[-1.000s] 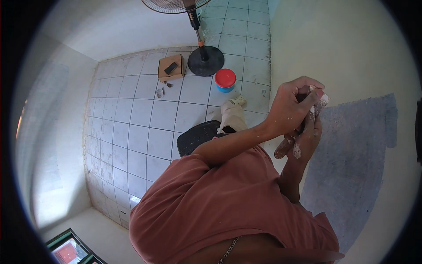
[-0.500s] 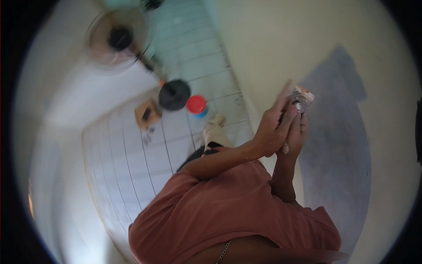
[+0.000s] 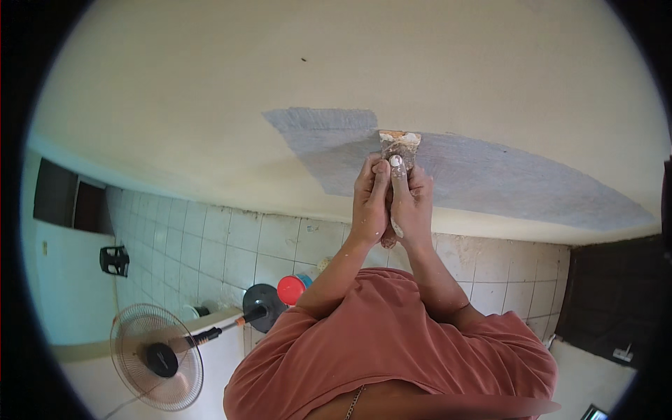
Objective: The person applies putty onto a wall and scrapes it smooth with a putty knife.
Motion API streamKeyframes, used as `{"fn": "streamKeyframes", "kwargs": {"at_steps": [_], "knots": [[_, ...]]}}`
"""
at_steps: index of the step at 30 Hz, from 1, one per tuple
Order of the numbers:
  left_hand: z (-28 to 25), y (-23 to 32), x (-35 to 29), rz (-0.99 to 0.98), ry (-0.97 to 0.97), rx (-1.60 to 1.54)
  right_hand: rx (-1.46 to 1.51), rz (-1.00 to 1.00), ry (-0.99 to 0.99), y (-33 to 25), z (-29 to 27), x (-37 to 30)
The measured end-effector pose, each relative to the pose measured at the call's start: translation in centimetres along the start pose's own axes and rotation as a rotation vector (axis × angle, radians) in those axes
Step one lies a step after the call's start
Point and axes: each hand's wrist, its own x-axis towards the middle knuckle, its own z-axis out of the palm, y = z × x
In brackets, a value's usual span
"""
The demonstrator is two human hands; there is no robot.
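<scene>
Both of my hands grip a putty knife (image 3: 401, 145), its blade crusted with white and brown residue. My left hand (image 3: 369, 203) is closed on the handle's left side. My right hand (image 3: 413, 210) closes on the other side, its thumb, smeared white, lying along the base of the blade. The handle's end shows below, between my wrists. The blade's edge lies at the upper border of a grey patch (image 3: 490, 171) on the cream wall (image 3: 210, 105); whether it touches the wall I cannot tell.
A standing fan (image 3: 159, 357) with a round black base (image 3: 260, 315) is at the lower left. By it stands a container with a red lid (image 3: 290, 289). A black stool (image 3: 114, 260) is at far left, a dark door (image 3: 609, 301) at right. White tiles (image 3: 276, 238) cover the floor.
My view has turned toward the wall, and the floor items now lie lower. The fingers of my left hand, stretched out beside the putty knife before, are now wrapped around it.
</scene>
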Motion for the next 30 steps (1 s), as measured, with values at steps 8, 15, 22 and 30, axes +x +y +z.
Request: {"fn": "streamKeyframes", "kwargs": {"at_steps": [8,15,22,30], "knots": [[-1.4,-0.8,-0.8,0.042,0.019,0.25,0.104,0.092,0.05,2.0,0.6,-1.3],[-0.9,0.7,0.1,0.036,-0.072,0.304,-0.011,0.016,0.08,1.4,0.5,-1.2],[-1.0,1.0,-0.2,0.023,-0.045,0.3,0.181,0.003,0.073,0.1,1.2,-0.5],[-0.8,1.3,-0.1,0.006,-0.103,0.283,0.114,0.025,0.094,0.3,0.8,-1.4]]}}
